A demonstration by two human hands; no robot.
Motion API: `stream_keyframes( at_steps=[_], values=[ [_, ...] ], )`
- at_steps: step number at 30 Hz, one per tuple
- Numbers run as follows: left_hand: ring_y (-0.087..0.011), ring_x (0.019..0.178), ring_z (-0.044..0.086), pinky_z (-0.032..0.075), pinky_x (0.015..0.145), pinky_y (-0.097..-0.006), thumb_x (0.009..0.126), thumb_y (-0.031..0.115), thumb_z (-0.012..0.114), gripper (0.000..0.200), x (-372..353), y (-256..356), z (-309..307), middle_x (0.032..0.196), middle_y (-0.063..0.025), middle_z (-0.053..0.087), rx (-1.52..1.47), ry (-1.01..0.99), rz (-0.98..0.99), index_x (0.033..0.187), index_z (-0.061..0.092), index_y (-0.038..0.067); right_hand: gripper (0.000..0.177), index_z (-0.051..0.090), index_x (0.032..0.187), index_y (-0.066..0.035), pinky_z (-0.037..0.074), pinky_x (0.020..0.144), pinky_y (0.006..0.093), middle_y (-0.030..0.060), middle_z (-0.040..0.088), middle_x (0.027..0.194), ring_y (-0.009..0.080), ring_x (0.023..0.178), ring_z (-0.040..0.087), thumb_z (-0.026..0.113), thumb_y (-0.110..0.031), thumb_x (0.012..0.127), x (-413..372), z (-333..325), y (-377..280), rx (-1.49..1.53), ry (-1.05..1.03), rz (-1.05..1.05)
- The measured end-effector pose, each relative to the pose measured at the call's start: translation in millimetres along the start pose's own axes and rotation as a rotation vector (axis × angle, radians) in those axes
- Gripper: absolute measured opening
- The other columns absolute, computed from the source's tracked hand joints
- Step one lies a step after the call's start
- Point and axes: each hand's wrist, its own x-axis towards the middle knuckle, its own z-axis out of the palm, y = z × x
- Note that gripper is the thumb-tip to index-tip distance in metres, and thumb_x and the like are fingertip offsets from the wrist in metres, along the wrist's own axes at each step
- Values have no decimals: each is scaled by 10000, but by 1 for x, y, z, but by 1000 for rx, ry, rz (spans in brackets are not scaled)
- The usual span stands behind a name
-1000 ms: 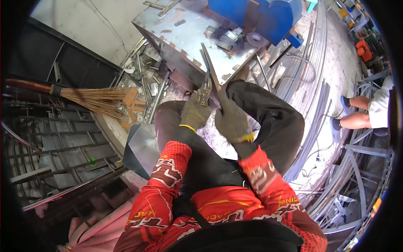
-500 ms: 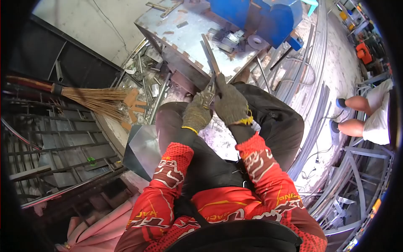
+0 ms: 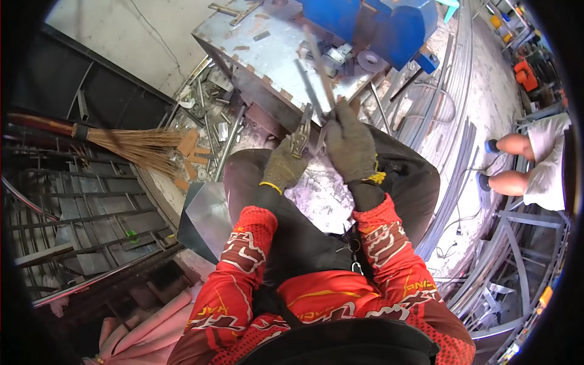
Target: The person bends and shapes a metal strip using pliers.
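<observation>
The left hand, gloved, is closed tight on the handles of the pliers, whose nose points up toward 12 o'clock. Just beside it, at its 3 o'clock, the gloved right hand is wrapped round the lower end of a thin metal strip. The strip runs up toward 11 o'clock, across the front of the steel table, and shows blurred. The pliers' nose meets the strip close to the right fingers; whether it bites the metal I cannot tell. Both hands sit above the person's knees.

A blue vise stands at the table's 2 o'clock. A broom lies at 9 o'clock, a bent sheet at 7 o'clock, and another person sits well apart at 3 o'clock.

The risks, as I judge them: with the nose so near the right fingers, a slip could pinch the glove. The strip's free end is long and may whip or spring if the grip lets go. Its edge could cut through the fabric if it is dragged through the fist.
</observation>
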Motion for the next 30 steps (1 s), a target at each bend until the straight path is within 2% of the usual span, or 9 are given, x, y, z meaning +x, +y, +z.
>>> stream_keyframes(
  at_steps=[5, 9, 12, 14, 15, 17, 19, 27, 30],
  values=[
    [-297, 1266, 637, 502, 1059, -355, 824, 61, 692, 696, 6, 7, -13, 1338, -178, 663, -337, -263, -163, 1495, 505, 54, 420, 586, 1312, -30, 537, 643, 283, 51, 630, 995, 115, 768, 614, 684, -121, 914, -20, -59, -10, 603, -240, 622],
    [-326, 1212, 617, 493, 1055, -390, 813, 91, 696, 667, 7, 8, -8, 1314, -223, 630, -288, -289, -147, 1452, 525, 9, 400, 591, 1297, -46, 540, 612, 266, 83, 626, 1056, 107, 743, 607, 688, -135, 919, -72, -77, -17, 800, -289, 620],
    [-332, 1318, 554, 449, 1123, -384, 835, 162, 711, 700, 0, -1, 1, 1428, -224, 571, -270, 23, -41, 1490, 503, 31, 526, 522, 1429, -47, 597, 723, 340, 131, 638, 1123, 191, 827, 677, 658, -111, 925, -95, -64, 13, 594, -328, 585],
    [-366, 1401, 483, 411, 1170, -410, 873, 245, 691, 672, 9, -30, 16, 1503, -229, 511, 209, 105, 450, 1486, 504, 45, 693, 372, 1582, -70, 591, 856, 435, 192, 649, 1154, 335, 972, 703, 623, -97, 937, -104, -50, 37, 168, -252, 22],
    [-366, 1401, 483, 411, 1170, -410, 873, 245, 691, 672, 8, -27, 12, 1503, -229, 511, 211, 104, 448, 1486, 504, 45, 797, 253, 1648, -80, 544, 897, 517, 253, 641, 1165, 464, 1068, 655, 613, -83, 936, -103, -50, 31, 101, -261, -73],
    [-392, 1397, 483, 410, 1171, -429, 899, 269, 649, 655, 5, -10, -1, 1503, -237, 513, 202, -16, 166, 1499, 495, 53, 777, 281, 1634, -64, 537, 865, 534, 263, 630, 1148, 476, 1038, 647, 618, -88, 933, -107, -52, 18, 38, -340, -37],
    [-402, 1365, 507, 422, 1157, -437, 893, 259, 648, 643, -1, -3, -5, 1471, -240, 531, 192, 40, 187, 1485, 504, 52, 771, 312, 1617, -52, 516, 799, 576, 289, 599, 1083, 501, 968, 625, 629, -95, 916, -117, -50, 14, 16, -449, 15],
    [-395, 897, 671, 551, 837, -466, 822, 150, 689, 397, 9, -6, -9, 968, -222, 694, -354, 118, -140, 1163, 600, -32, 770, 361, 1601, -96, 520, 725, 545, 244, 615, 1048, 457, 867, 646, 622, -81, 877, -103, -13, 13, 44, -394, -45],
    [-373, 906, 679, 556, 846, -448, 826, 151, 698, 406, 11, -7, -13, 978, -215, 697, -232, 184, -150, 1179, 602, -26, 749, 417, 1579, -116, 526, 722, 527, 212, 626, 1057, 430, 854, 653, 619, -70, 859, -110, 9, 5, 39, -325, -55]
  ],
)
